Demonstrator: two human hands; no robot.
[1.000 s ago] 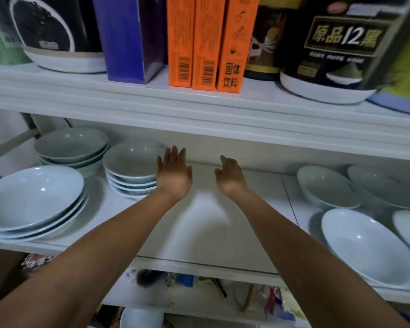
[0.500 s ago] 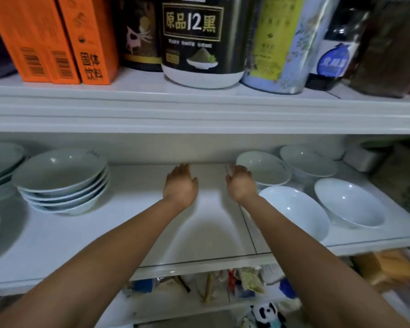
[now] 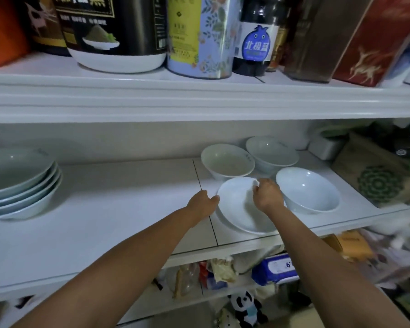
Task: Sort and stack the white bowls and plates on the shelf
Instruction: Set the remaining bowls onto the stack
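A white bowl (image 3: 239, 207) sits near the front of the middle shelf (image 3: 118, 209). My left hand (image 3: 202, 203) touches its left rim, fingers curled around the edge. My right hand (image 3: 268, 195) pinches its far right rim. Three more white bowls stand around it: one to the right (image 3: 309, 189), one behind (image 3: 227, 162) and one at the back right (image 3: 271, 152). A stack of several shallow white plates (image 3: 17, 183) rests at the shelf's far left.
The upper shelf (image 3: 199, 98) hangs low overhead, loaded with tins, a bottle and boxes. A brown patterned box (image 3: 374, 178) and a grey container (image 3: 327, 147) crowd the right end. Clutter fills the shelf below.
The view has swung to the right. Both hands have moved right from the bare middle of the shelf and closed on the rim of the nearest bowl.
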